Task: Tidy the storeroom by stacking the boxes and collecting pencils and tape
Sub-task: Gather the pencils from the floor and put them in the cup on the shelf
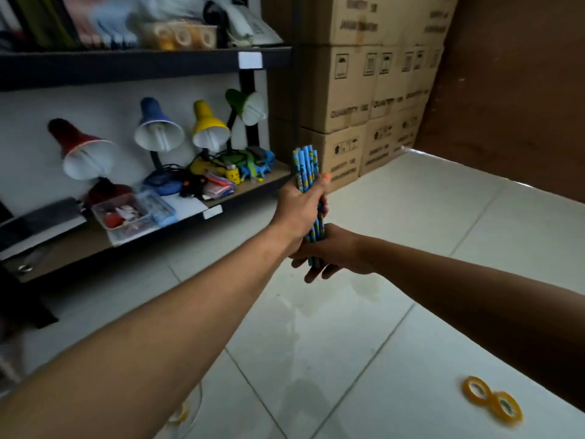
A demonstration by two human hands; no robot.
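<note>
Gripping the blue pencils (306, 172) upright above the floor, her left hand (297, 210) wraps mid-bundle while the right hand (329, 251) cups the bottoms loosely; one could slip through. Tape rolls (492, 400) wait on tiles.

The floor (395, 217) is glossy pale tile that mirrors the light. The boxes (342, 87) are matt brown cardboard. The pencils (305, 167) wear a smooth blue printed coat. Two tape rolls (492, 400) look translucent, shiny amber. The lamp shades (209, 120) seem glossy.
</note>
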